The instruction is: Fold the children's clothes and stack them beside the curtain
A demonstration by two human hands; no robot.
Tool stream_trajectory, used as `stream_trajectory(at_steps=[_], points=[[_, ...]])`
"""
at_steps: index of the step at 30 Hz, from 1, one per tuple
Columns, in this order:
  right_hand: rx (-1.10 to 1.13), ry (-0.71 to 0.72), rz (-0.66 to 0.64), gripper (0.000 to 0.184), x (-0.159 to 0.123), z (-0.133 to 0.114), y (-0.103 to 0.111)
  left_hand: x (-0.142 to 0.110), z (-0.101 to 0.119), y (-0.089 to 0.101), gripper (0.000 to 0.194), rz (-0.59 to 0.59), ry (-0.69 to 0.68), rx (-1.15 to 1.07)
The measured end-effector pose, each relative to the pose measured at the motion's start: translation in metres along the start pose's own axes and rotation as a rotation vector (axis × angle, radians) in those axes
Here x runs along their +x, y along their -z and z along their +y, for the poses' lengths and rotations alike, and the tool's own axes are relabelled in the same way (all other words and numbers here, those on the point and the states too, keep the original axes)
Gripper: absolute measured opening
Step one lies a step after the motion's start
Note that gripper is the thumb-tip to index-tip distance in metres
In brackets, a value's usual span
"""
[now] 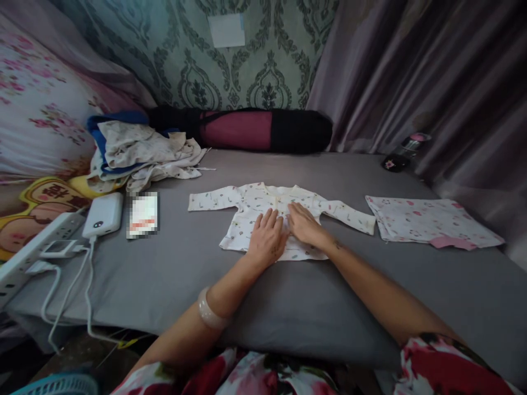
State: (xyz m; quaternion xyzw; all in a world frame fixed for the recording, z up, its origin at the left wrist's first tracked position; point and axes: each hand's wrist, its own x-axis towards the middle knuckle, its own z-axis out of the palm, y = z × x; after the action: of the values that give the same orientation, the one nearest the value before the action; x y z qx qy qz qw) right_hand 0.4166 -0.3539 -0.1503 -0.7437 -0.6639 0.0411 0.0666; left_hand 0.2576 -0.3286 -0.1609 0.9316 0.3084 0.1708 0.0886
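A small white long-sleeved baby shirt [247, 211] with a scattered print lies spread on the grey sheet, its sleeves stretched out to both sides. My left hand [268, 233] rests flat on the middle of the shirt, fingers extended. Beside it, my right hand [304, 224] also lies flat on the cloth, its fingertips close to those of the left. Under both palms the fabric is hidden. To the right, a folded white cloth with a pink print [432, 219] lies near the end of one sleeve.
A pile of crumpled clothes [144, 145] sits at the back left. Nearer are a white power bank [102, 214], a power strip [41, 249] with cables and a blurred card [143, 215]. A black and maroon roll [247, 130] lies along the wall; a bottle [405, 152] stands back right.
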Motion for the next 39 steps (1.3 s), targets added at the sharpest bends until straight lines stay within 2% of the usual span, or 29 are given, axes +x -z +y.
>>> stream_trajectory(at_steps=[3, 6, 13, 19, 22, 25, 28, 30, 34, 39], points=[[0.027, -0.142, -0.055, 0.059, 0.012, -0.009, -0.013, -0.003, -0.004, -0.007, 0.066, -0.117, 0.045, 0.054], [0.059, -0.236, -0.093, 0.067, 0.031, -0.009, -0.017, -0.004, -0.004, -0.010, 0.075, -0.181, 0.046, 0.061], [0.048, -0.396, -0.020, 0.070, 0.074, 0.003, -0.023, -0.002, -0.002, -0.006, 0.078, -0.249, 0.061, 0.049], [0.073, -0.404, -0.027, 0.068, 0.078, 0.006, -0.018, 0.000, -0.006, -0.003, 0.072, -0.230, 0.069, -0.012], [0.070, -0.309, -0.009, 0.062, 0.069, -0.007, -0.010, 0.001, -0.016, 0.002, 0.057, -0.119, 0.185, 0.004], [0.078, -0.028, -0.011, 0.060, 0.058, -0.032, -0.010, -0.001, -0.032, 0.007, 0.052, -0.012, 0.294, 0.065], [0.104, 0.161, -0.094, 0.059, 0.056, -0.052, -0.016, -0.003, -0.045, 0.008, 0.054, -0.033, 0.350, 0.076], [0.100, 0.177, -0.117, 0.059, 0.065, -0.058, -0.020, -0.004, -0.047, 0.008, 0.056, -0.086, 0.388, 0.085], [0.091, 0.108, -0.102, 0.059, 0.098, -0.054, -0.024, -0.002, -0.044, 0.010, 0.058, -0.176, 0.441, 0.093], [0.078, 0.042, -0.001, 0.058, 0.122, -0.049, -0.032, 0.000, -0.045, 0.014, 0.060, -0.232, 0.472, 0.057]])
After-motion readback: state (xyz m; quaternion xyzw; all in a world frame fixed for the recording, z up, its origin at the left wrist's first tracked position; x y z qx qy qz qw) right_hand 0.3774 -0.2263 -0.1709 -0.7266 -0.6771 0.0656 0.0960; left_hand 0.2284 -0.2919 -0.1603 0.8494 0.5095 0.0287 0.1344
